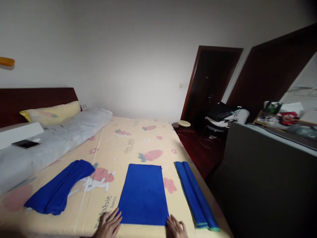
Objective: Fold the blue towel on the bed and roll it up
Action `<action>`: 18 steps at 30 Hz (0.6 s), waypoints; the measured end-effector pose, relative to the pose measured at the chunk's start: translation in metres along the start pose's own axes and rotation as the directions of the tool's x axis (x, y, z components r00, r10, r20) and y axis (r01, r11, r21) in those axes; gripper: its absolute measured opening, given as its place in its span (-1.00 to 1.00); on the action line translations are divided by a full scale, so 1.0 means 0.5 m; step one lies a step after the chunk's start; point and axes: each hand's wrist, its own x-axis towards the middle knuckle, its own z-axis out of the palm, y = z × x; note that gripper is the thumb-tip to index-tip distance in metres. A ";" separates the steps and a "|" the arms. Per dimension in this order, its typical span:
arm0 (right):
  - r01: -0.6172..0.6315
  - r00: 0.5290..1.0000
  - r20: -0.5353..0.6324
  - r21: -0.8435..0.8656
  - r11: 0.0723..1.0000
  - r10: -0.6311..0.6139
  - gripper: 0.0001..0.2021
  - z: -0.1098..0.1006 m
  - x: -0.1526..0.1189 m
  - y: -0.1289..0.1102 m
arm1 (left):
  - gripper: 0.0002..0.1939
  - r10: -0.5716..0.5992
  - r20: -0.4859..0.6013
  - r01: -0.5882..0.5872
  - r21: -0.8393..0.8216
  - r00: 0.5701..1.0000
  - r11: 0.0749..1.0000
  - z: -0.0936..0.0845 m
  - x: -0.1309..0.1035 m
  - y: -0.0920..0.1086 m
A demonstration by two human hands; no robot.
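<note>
A blue cloth (pixel 144 195) lies flat on the bed, its near edge toward me. My left hand (pixel 110 224) rests at its near left corner, fingers spread and fingertips touching the edge. At the near right corner, my right hand (pixel 176 227) touches the cloth with its fingers apart. Two rolled blue cloths with green edging (pixel 195 195) lie side by side to the right. On the left is a loosely folded blue cloth (pixel 60 186), curved in shape.
The bed's patterned sheet (pixel 133 142) spreads underneath. A grey bedding roll (pixel 71 135), a yellow pillow (pixel 56 114) and a phone (pixel 26 143) are at the left. A stool (pixel 184 123) stands beyond; a dark panel (pixel 264 178) rises at the right.
</note>
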 end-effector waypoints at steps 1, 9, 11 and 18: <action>0.033 0.999 0.018 0.014 0.999 -0.034 -0.57 -0.010 0.014 0.007 | -0.59 0.022 -0.018 -0.022 0.005 1.000 1.000 -0.006 0.003 -0.007; -0.042 0.999 0.012 0.248 0.968 0.040 -0.74 -0.048 0.067 0.010 | -0.46 0.050 -0.096 -0.056 -0.063 0.994 0.996 -0.005 0.011 -0.036; -0.208 0.976 0.017 0.387 0.898 0.219 -0.85 -0.056 0.079 -0.003 | -0.53 -0.040 -0.156 0.019 -0.130 0.987 0.991 -0.003 0.013 -0.036; -0.580 0.678 0.248 0.759 0.295 0.692 -0.60 -0.099 0.167 -0.063 | -0.85 -0.446 -0.090 0.317 -0.580 0.891 0.750 -0.014 0.074 -0.036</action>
